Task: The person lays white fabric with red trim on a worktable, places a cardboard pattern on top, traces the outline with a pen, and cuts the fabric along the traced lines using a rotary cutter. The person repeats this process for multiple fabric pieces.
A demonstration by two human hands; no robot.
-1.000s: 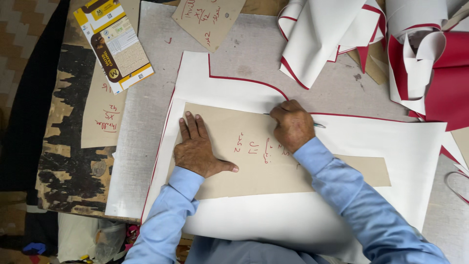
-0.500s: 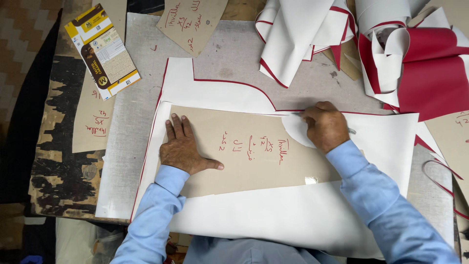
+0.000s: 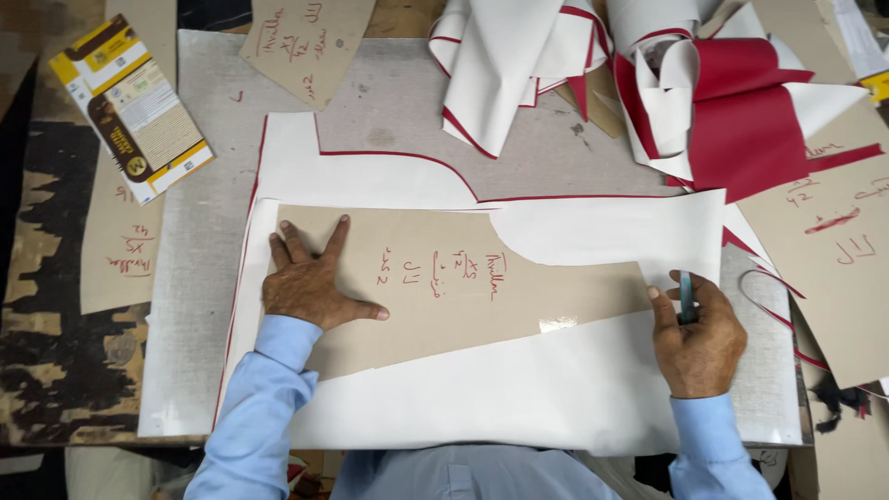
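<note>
A tan cardboard pattern [image 3: 519,296] with red handwriting lies on a large white sheet [image 3: 482,398] that has red edges. My left hand [image 3: 310,282] presses flat on the pattern's left end, fingers spread. At the pattern's right end, my right hand [image 3: 694,338] grips a thin blue-green pen [image 3: 686,294], its tip resting on the white sheet near the sheet's right edge.
A grey work board [image 3: 199,278] lies under the sheets. Piles of white and red material [image 3: 732,111] sit at the top right. More tan patterns lie at top centre [image 3: 306,42], left [image 3: 120,250] and right [image 3: 833,268]. A flattened yellow-and-brown carton [image 3: 130,106] rests at top left.
My right hand has slid along the pattern's upper edge from its middle to its right end. The left hand has stayed pressed on the left end.
</note>
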